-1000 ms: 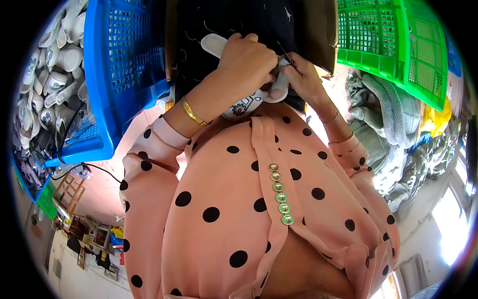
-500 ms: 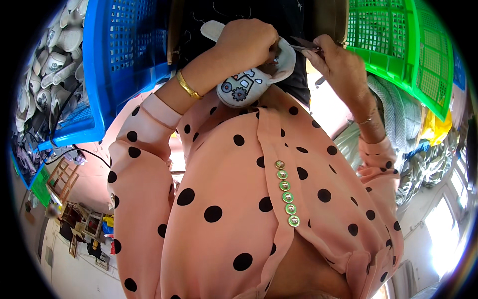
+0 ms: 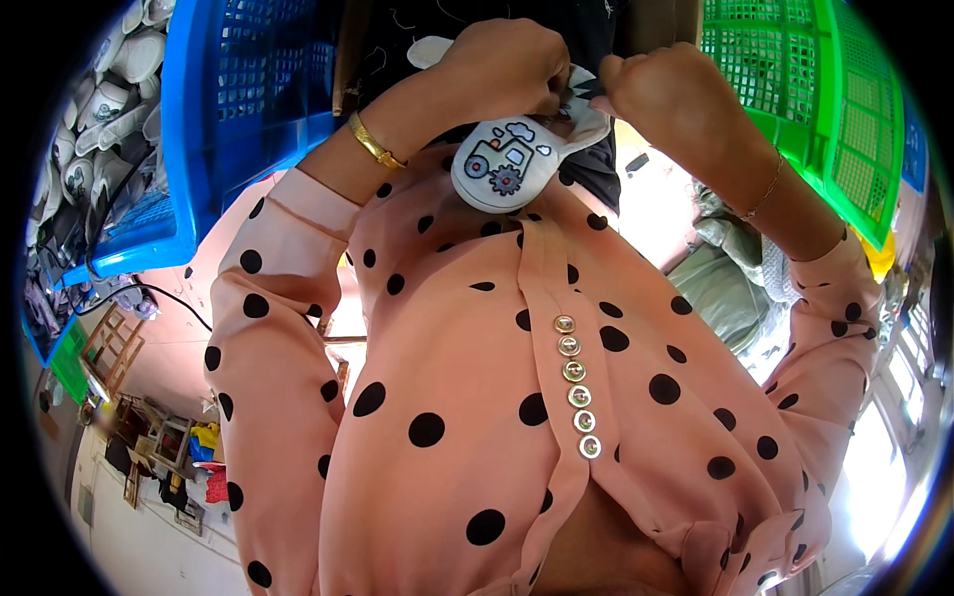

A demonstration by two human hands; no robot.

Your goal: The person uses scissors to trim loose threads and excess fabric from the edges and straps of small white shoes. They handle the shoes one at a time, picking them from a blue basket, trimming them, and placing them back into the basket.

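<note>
My left hand (image 3: pixel 512 68) is closed on a small white fabric slipper (image 3: pixel 505 164). A tractor with cogwheel wheels and clouds decorates its rounded toe, which hangs below my fingers toward my body. A pale rounded end (image 3: pixel 427 52), perhaps of the same or another slipper, sticks out left of my left hand. At the slipper's opening edge, my right hand (image 3: pixel 671 97) is curled with its back toward me. The small thread snips seen in it half a second ago are mostly hidden behind its fingers now.
A blue plastic crate (image 3: pixel 214 129) stands at my left, beside a heap of pale slippers (image 3: pixel 104 124). A green crate (image 3: pixel 795 109) is at my right, with grey-white fabric (image 3: pixel 720 288) below it. Dark cloth (image 3: pixel 397 70) with loose threads lies beneath my hands.
My right hand has rolled over, its back now showing, and its elbow has swung outward. The slipper has turned slightly and shifted right with my left hand, showing more of the tractor.
</note>
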